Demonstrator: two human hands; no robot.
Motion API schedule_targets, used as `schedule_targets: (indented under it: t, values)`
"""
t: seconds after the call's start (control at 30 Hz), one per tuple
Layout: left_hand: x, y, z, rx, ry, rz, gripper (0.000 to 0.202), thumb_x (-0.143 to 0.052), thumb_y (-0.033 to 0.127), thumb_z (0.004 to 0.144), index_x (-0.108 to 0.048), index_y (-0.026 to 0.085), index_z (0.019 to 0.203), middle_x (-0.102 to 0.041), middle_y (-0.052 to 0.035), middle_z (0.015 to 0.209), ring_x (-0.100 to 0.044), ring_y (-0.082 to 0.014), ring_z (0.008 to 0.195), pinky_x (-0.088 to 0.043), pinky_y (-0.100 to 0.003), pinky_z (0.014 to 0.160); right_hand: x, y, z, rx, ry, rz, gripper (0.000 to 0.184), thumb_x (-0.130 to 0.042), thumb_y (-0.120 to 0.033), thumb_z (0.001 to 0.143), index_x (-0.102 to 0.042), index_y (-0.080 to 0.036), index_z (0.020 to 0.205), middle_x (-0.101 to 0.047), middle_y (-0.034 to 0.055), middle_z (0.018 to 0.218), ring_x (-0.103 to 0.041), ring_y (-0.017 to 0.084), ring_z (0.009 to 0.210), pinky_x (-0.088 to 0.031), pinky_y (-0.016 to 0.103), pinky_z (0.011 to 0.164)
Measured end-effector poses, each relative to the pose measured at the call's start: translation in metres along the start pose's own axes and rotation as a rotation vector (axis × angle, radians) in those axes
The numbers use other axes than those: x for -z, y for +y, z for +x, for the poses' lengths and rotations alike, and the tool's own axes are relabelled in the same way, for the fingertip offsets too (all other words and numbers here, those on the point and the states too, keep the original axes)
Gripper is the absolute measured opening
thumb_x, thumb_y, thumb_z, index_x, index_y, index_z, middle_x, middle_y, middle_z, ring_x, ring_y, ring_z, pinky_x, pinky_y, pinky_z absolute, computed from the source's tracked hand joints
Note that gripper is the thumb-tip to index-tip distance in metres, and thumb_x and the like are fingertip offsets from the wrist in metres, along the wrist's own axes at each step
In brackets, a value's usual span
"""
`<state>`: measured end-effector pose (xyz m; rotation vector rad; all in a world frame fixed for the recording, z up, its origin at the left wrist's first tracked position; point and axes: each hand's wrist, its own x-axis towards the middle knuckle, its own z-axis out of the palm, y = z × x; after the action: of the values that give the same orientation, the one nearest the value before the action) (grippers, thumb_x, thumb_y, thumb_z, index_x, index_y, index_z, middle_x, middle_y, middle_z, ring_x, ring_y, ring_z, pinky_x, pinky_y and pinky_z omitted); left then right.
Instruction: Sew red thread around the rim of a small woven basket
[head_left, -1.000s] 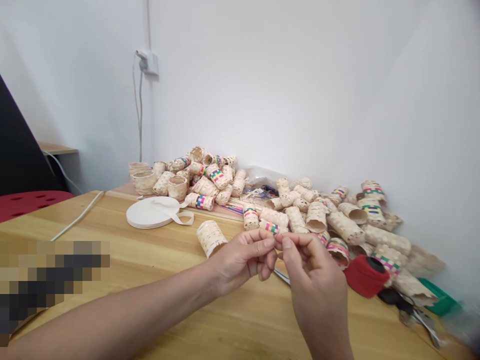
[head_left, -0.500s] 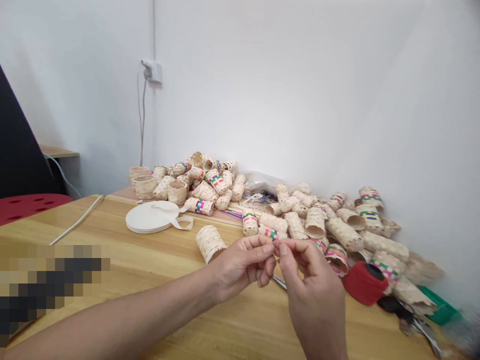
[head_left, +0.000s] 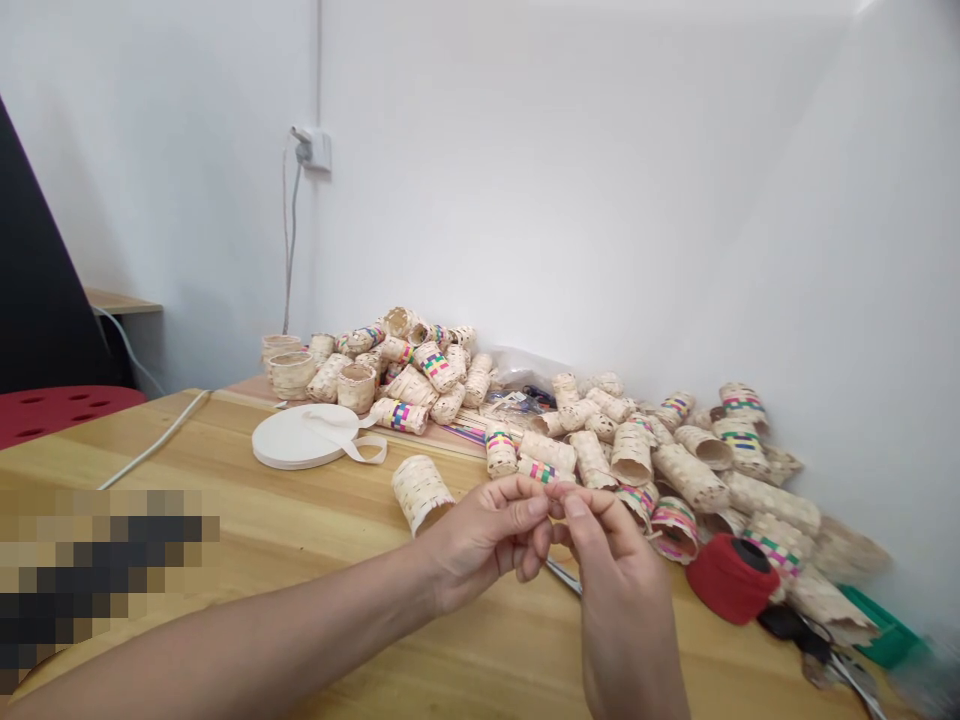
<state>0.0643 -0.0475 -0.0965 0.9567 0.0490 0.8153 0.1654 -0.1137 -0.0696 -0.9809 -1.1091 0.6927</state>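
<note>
My left hand (head_left: 491, 535) and my right hand (head_left: 622, 570) meet fingertip to fingertip above the table. Both are closed in a pinch, thumb against forefinger. Whatever lies between the fingertips is too small to make out. Just behind my left wrist, a woven bamboo tube (head_left: 421, 492) lies tilted on the wood with its mouth toward me. A metal tool (head_left: 562, 575), perhaps scissors, lies partly hidden beneath my hands. Colour-banded woven tubes, one of them a pink-and-green tube (head_left: 673, 530), are close beyond my right hand.
A roll of white ribbon (head_left: 300, 440) lies flat at left with a loose end. Heaped woven tubes (head_left: 431, 365) line the wall. To the right are a red cone of thread (head_left: 731, 580), scissors (head_left: 855, 680) and a green tray (head_left: 885, 630). A white cable (head_left: 154, 440) crosses the table's left edge.
My right hand has turned slightly, its fingers shifting a little to the right while the pinch stays closed. My left hand stays nearly in place. The view has tilted slightly.
</note>
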Motion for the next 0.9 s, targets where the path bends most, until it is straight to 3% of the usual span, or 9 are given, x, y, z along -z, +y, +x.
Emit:
schedule_targets:
  t: [0.2, 0.37, 0.57, 0.9]
  values:
    - [0.0004, -0.0025, 0.0002, -0.01, 0.012, -0.006, 0.02, -0.068, 0.03, 0.081, -0.056, 0.013, 0.081, -0.058, 0.0003, 0.055, -0.05, -0.0067, 0.042, -0.037, -0.014, 0.042, -0.0019, 0.0079, 0.0002, -0.047, 0.017, 0.025, 0.028, -0.061, -0.044, 0.083, -0.058, -0.016, 0.08, -0.057, -0.0027, 0.056, -0.052, 0.012, 0.053, -0.046, 0.023, 0.058]
    - [0.0009, -0.0024, 0.001, -0.01, 0.013, -0.002, 0.023, -0.07, 0.031, 0.079, -0.056, 0.014, 0.08, -0.058, 0.0004, 0.054, -0.05, -0.0069, 0.041, -0.036, -0.014, 0.041, -0.0022, 0.0092, 0.0001, -0.052, 0.062, -0.013, 0.029, -0.062, -0.045, 0.082, -0.059, -0.017, 0.084, -0.062, 0.0003, 0.068, -0.058, 0.016, 0.071, -0.047, 0.027, 0.072]
    - [-0.0015, -0.0009, 0.001, -0.009, 0.033, 0.001, 0.025, -0.071, 0.033, 0.078, -0.055, 0.013, 0.076, -0.058, -0.0001, 0.055, -0.05, -0.0068, 0.041, -0.036, -0.014, 0.041, -0.0033, 0.0086, -0.0006, -0.026, 0.032, 0.03, 0.024, -0.06, -0.04, 0.085, -0.057, -0.017, 0.079, -0.054, -0.0048, 0.051, -0.051, 0.011, 0.051, -0.044, 0.022, 0.058]
    - [-0.0038, -0.0006, 0.0012, -0.01, 0.044, -0.011, 0.026, -0.073, 0.032, 0.076, -0.055, 0.013, 0.076, -0.058, 0.0003, 0.052, -0.048, -0.0065, 0.039, -0.035, -0.014, 0.04, -0.0029, 0.0062, -0.001, -0.017, 0.027, 0.027, 0.029, -0.06, -0.045, 0.084, -0.059, -0.016, 0.081, -0.055, -0.0036, 0.051, -0.055, 0.012, 0.052, -0.048, 0.021, 0.056]
